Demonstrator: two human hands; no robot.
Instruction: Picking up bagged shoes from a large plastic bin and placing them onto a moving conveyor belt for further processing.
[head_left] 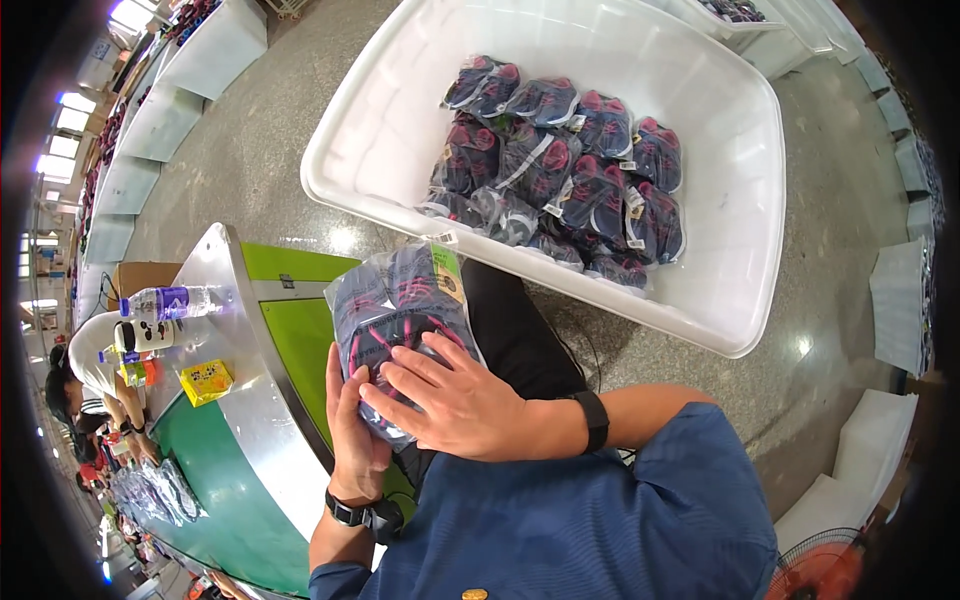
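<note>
The left hand [352, 440] has its grip clamped on the left edge of a clear plastic bag of dark navy, pink-trimmed shoes [385, 300]; the right hand [460, 400] lies across the bag's front, its grip spread, fingers apart and touching the plastic; the bag is in front of the blue shirt [560, 510], between a silver metal desk with a green top [235, 490] and a large white plastic tub [700, 120]; a green-and-tan label [447, 272] shows at the bag's upper right; similar bagged shoes [600, 190] lie heaped in the tub; on the desk, a clear plastic bottle with a purple label [172, 303] is near a small yellow packet [206, 382]
</note>
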